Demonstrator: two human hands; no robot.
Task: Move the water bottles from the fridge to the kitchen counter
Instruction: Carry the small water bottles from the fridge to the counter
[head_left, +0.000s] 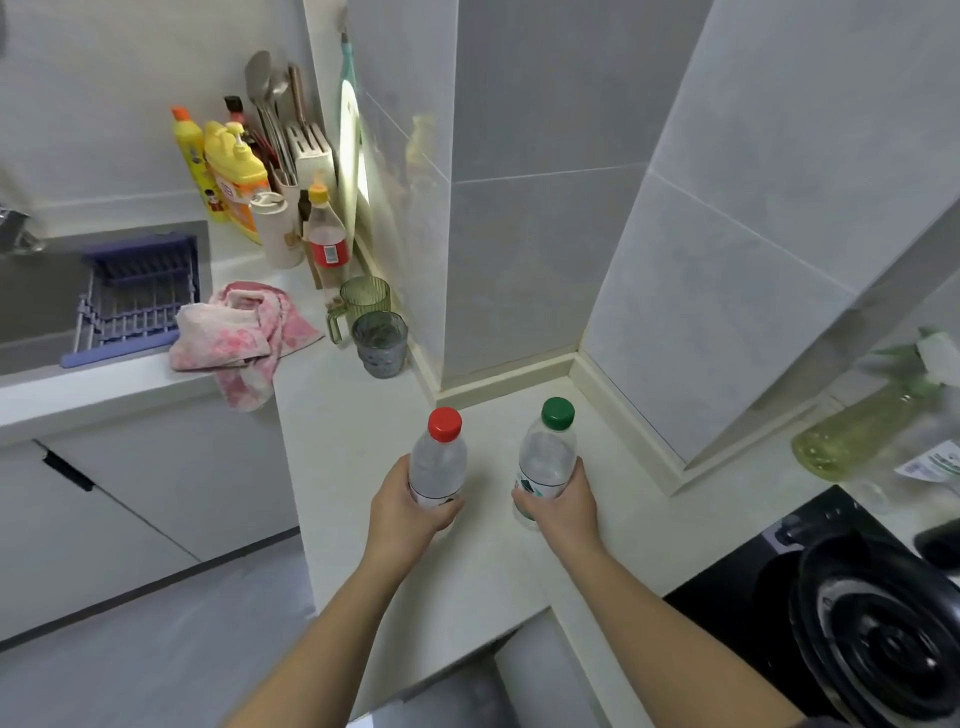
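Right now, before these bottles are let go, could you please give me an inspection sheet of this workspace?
Surface: pale counter, corner section against the tiled wall.
Job's things: red-capped bottle and green-capped bottle, upright, side by side, apart, over the counter; cannot tell whether they rest on it.
Clutter: pink cloth overhanging the counter edge; green mug and grey cup by the wall; detergent bottles further back; spray bottle at right, blurred.
Grips: left grip holds the red-capped bottle; right grip holds the green-capped bottle.
Cables: nothing seen.
Surroundings: sink with purple rack at left; black cooktop at right.
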